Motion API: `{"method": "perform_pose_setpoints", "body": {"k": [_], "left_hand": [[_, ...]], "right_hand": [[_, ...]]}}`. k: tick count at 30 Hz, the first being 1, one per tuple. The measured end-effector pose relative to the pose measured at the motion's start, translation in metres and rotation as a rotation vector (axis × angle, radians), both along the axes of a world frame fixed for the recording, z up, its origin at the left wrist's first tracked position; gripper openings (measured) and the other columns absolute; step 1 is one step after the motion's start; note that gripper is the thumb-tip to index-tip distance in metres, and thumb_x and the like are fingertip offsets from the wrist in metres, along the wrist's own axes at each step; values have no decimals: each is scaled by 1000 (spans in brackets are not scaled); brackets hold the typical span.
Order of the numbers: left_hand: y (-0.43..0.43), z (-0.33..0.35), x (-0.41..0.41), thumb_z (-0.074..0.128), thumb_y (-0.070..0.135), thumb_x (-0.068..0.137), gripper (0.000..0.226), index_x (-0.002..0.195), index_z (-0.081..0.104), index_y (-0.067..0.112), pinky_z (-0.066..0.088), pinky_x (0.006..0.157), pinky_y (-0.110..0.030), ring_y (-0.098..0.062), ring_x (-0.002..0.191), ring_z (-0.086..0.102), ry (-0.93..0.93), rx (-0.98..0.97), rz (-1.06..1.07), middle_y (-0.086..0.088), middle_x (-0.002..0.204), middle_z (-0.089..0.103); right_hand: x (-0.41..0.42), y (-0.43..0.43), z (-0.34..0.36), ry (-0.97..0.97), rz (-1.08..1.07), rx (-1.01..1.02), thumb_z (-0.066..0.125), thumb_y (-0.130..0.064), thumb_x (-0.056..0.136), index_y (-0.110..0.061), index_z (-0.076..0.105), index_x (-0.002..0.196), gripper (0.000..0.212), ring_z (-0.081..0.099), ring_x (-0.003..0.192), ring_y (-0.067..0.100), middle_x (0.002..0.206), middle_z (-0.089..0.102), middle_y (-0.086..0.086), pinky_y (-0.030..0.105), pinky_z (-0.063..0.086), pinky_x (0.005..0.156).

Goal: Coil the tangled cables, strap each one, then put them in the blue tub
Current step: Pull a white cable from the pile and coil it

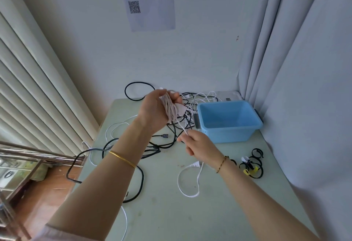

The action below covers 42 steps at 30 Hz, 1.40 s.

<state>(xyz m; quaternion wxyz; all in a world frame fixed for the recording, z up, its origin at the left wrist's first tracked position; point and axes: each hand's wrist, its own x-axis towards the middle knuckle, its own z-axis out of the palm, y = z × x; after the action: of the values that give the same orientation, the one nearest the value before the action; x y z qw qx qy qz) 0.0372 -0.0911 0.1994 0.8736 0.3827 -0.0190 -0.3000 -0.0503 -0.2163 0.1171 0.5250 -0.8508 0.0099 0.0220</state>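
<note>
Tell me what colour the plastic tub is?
The rectangular plastic tub is light blue, clearest in the head view.

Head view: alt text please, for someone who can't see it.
A person's left hand grips a coiled white cable above a pale green table while the right hand pinches its loose strand. Tangled black and white cables, an empty blue tub and black straps lie on the table.
</note>
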Motion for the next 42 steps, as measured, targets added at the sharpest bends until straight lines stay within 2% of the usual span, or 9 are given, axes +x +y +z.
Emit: {"method": "perform_pose_setpoints", "body": {"k": [7, 11, 16, 21, 24, 29, 33, 37, 42], "left_hand": [[6, -10, 5, 35, 4, 100, 34, 78, 60, 6, 49, 73, -25, -14, 76, 63, -343, 524, 203, -5, 78, 68], [10, -20, 2, 40, -1, 98, 26, 82, 61, 5, 52, 74, -21, -13, 74, 62, -548, 792, 165, -8, 84, 65], [9, -23, -6, 54, 9, 92, 16, 82, 64, 3, 53, 80, -52, -24, 73, 66, -776, 1053, -206, -15, 79, 70], [14, -14, -14, 45, 30, 97, 33, 83, 58, 3, 46, 70, -36, -27, 68, 61, -602, 879, -350, -15, 75, 67], [15, -12, -17, 53, 26, 97, 28, 79, 57, 4, 46, 63, -26, -21, 59, 58, -672, 914, -393, -9, 66, 63], [16, -14, -15, 60, 18, 90, 31, 61, 52, 9, 53, 76, -39, -20, 48, 52, -602, 1032, -380, -4, 49, 54], [24, -11, -11, 51, 14, 93, 38, 56, 44, 10, 50, 59, -29, -15, 39, 43, -329, 717, -310, -2, 43, 42], [29, -10, 3, 49, 16, 96, 29, 67, 45, 12, 52, 52, -24, -11, 36, 42, -112, 520, -67, 2, 45, 42], [25, -14, 11, 46, 11, 95, 19, 75, 46, 11, 49, 50, -22, -11, 36, 39, -34, 370, 148, 3, 45, 41]], "right_hand": [[-10, -1, 24, 52, 224, -191, 48, -26, 96, -17, 64, 83, 22, 44, 36, 15, 54, 56, -1, 23, 38, 40], [-3, -2, 36, -216, 56, -346, 56, -31, 93, -29, 52, 60, 33, 41, 45, 5, 47, 45, -7, 21, 32, 48], [7, -7, 46, -444, -217, -409, 63, -29, 87, -25, 71, 84, 10, 49, 58, 2, 62, 57, -15, 22, 36, 54], [19, -23, 45, -612, -256, -466, 66, -30, 84, -20, 74, 86, 14, 59, 74, 20, 75, 68, -2, 37, 49, 67], [25, -26, 38, -647, -279, -486, 61, -36, 83, -21, 74, 85, 19, 58, 73, 19, 73, 67, -5, 38, 49, 68], [33, -32, 25, -682, -321, -568, 62, -27, 83, -19, 74, 84, 15, 59, 81, 23, 76, 69, -2, 32, 44, 71], [33, -47, 0, -482, -317, -342, 53, -1, 90, -9, 71, 105, 25, 60, 101, 22, 105, 69, 6, 18, 40, 83], [20, -45, -38, -307, -270, -177, 50, -14, 97, -12, 65, 118, 26, 67, 82, 17, 98, 71, 7, 18, 50, 71], [8, -34, -79, 0, -102, -194, 45, -32, 98, -19, 62, 83, 26, 62, 54, 10, 69, 63, -4, 38, 56, 64]]}}
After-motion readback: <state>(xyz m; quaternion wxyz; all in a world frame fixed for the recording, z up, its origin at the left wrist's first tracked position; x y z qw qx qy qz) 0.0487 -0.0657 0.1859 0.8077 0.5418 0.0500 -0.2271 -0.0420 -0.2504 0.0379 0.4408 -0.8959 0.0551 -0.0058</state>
